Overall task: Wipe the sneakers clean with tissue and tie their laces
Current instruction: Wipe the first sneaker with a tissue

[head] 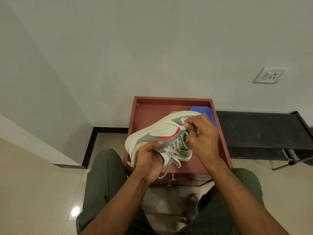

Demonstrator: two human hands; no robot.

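Observation:
A cream, grey and red sneaker (162,131) is held on its side above the red-brown table (147,109), sole turned away from me. My left hand (149,158) grips its heel and collar from below. My right hand (203,136) pinches a small piece of white tissue (183,120) against the grey toe area. The beige laces (176,150) hang loose and untied. A second sneaker lies under the held one, mostly hidden, only part of its sole edge showing.
A blue tray (203,111) sits at the table's back right, partly behind my right hand. A black rack (257,129) stands to the right against the wall. My knees in green trousers flank the table's front. A wall socket (269,75) is on the right.

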